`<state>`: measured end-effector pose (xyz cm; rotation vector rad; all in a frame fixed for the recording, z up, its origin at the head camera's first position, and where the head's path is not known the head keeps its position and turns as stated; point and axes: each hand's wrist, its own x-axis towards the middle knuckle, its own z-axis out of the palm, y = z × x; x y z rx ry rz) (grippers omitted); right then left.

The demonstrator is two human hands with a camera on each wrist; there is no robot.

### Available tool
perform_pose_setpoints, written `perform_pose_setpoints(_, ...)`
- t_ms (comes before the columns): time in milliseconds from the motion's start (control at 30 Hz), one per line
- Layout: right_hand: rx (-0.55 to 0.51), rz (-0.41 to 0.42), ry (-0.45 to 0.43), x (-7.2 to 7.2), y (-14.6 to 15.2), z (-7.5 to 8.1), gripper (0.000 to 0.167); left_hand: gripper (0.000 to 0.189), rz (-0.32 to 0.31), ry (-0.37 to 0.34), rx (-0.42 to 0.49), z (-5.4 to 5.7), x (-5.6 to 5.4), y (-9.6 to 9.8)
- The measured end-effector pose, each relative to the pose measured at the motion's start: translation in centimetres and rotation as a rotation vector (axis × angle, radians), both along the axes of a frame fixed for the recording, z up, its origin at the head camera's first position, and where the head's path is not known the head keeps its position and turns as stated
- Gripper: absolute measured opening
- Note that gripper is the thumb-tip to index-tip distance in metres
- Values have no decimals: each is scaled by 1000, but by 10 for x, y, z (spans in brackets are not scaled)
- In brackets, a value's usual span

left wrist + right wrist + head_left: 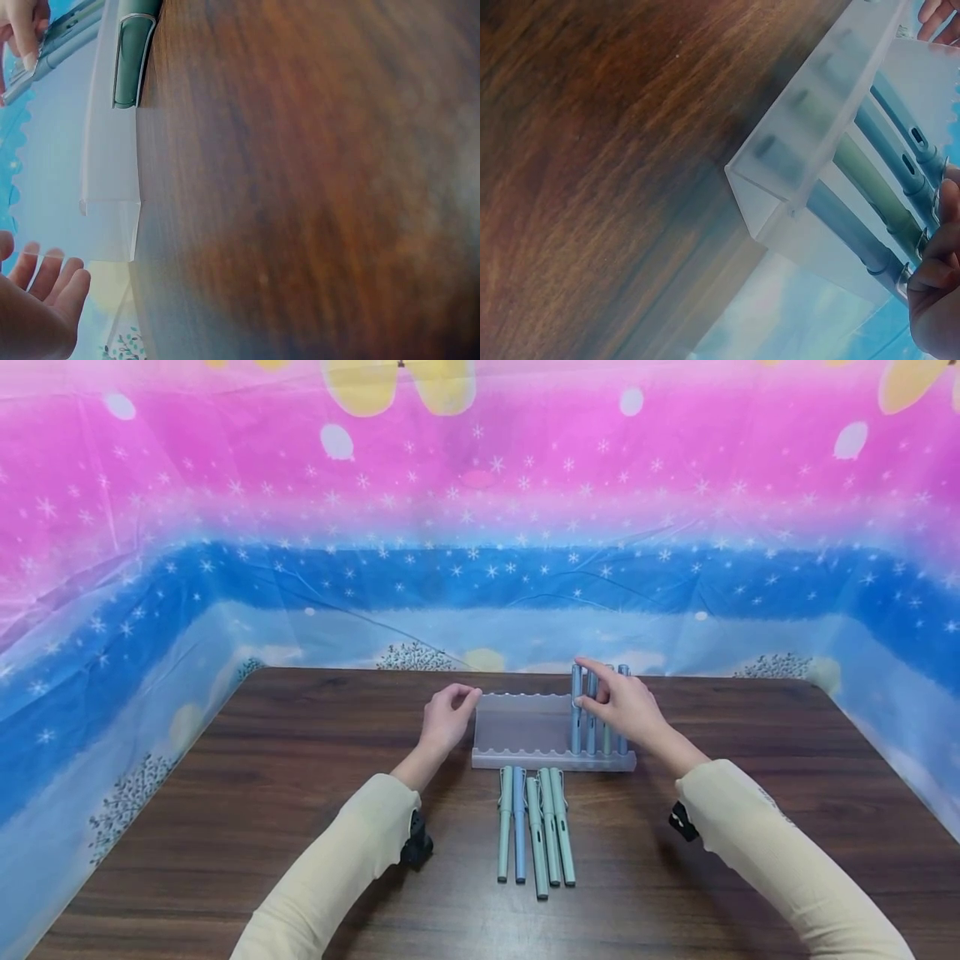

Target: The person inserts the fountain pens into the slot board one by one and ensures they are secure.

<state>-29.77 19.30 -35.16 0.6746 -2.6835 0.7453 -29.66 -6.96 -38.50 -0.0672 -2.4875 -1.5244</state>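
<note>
A clear, notched pen stand (525, 722) rests on the table with several capped pens upright in its right part. My left hand (447, 717) pinches its upper left corner, fingers behind the side panel (112, 225) and thumb in front. With thumb and forefinger, my right hand (628, 703) pinches the upper part of a blue pen (576, 731), the leftmost in the stand, its lower end at the front ledge. To its right stand another blue pen (889, 150), a green pen (874, 184) and a third blue pen (851, 232).
In front of the stand lie several loose pens: green pens (505, 831) (537, 843) and a blue pen (520, 827) among them, clips toward the stand. The brown wooden table (300, 735) ends at a patterned cloth backdrop (480, 577).
</note>
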Motion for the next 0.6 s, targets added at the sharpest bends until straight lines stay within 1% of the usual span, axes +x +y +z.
perform_pose_setpoints(133, -45, 14, 31, 1, 1, 1, 61, 27, 1, -8, 2, -1, 0, 0)
perform_pose_setpoints(233, -93, 30, 74, 2, 2, 3, 58, 27, -1, -7, 6, -1, 1, 0)
perform_pose_setpoints(333, -111, 45, 99, 4, 2, 3, 55, 27, 1, -6, 4, 0, 1, 0)
perform_pose_setpoints(433, -109, 58, 99, 8, 2, 1, 53, 27, 5, -8, 4, 0, 0, 0)
perform_pose_setpoints(600, -110, 66, 70, 15, 1, -5, 52, 26, 1, -3, 1, 0, 0, 0)
